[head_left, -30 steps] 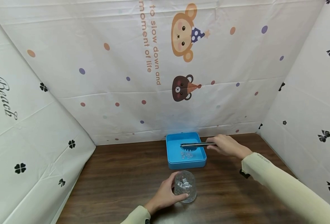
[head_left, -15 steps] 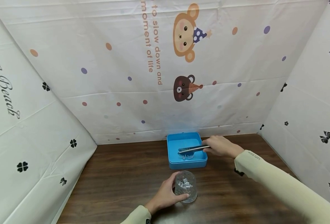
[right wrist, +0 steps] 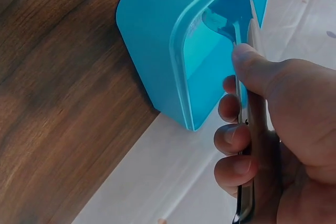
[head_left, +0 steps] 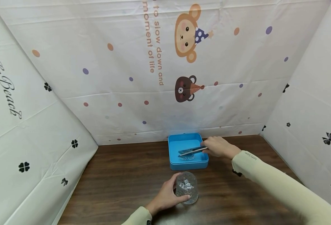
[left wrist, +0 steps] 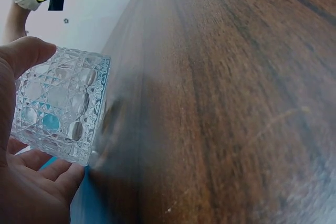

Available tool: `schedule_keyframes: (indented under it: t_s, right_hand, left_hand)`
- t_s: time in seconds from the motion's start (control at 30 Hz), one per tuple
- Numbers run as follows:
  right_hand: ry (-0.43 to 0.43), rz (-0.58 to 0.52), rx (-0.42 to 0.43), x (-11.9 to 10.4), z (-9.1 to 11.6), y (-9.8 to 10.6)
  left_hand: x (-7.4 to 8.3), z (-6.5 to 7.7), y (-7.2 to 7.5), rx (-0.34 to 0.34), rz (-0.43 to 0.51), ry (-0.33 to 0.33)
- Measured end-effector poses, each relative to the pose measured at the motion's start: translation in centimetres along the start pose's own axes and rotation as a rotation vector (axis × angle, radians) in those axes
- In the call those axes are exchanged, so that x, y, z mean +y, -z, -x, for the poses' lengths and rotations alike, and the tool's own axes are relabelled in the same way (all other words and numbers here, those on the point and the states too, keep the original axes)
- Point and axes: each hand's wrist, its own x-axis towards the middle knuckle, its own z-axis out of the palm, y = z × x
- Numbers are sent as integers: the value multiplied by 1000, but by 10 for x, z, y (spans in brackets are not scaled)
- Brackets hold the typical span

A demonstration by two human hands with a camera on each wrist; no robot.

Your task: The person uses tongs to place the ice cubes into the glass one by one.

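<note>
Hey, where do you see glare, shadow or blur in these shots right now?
Head view: pale sheen on the table at the bottom edge; left wrist view: bright glare in the table's lower right corner, a hazy patch beside the glass; right wrist view: soft shadow on the table along the blue box, tips of the tongs hard to make out.

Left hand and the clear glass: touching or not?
Touching. The left wrist view shows the left hand gripping the glass, thumb and fingers against opposite sides.
</note>
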Motion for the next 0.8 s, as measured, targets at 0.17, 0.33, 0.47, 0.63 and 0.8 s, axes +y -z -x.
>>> schedule_keyframes:
  t_s: [0.17, 0.33, 0.47, 0.63, 0.8]
  right_hand:
    - [24, 46, 5, 0, 1, -2]
    - [24, 53, 1, 0, 2, -3]
    - [24, 51, 11, 1, 3, -5]
    - [21, 52, 29, 2, 4, -6]
    - [1, 60, 32, 2, 5, -6]
  left_hand:
    - [-1, 0, 0, -4, 5, 6]
    - [-2, 0, -1, -3, 5, 0]
    - [-1, 0, -1, -2, 6, -7]
    - [0, 0, -1, -3, 4, 0]
    - [1, 0, -1, 0, -10, -6]
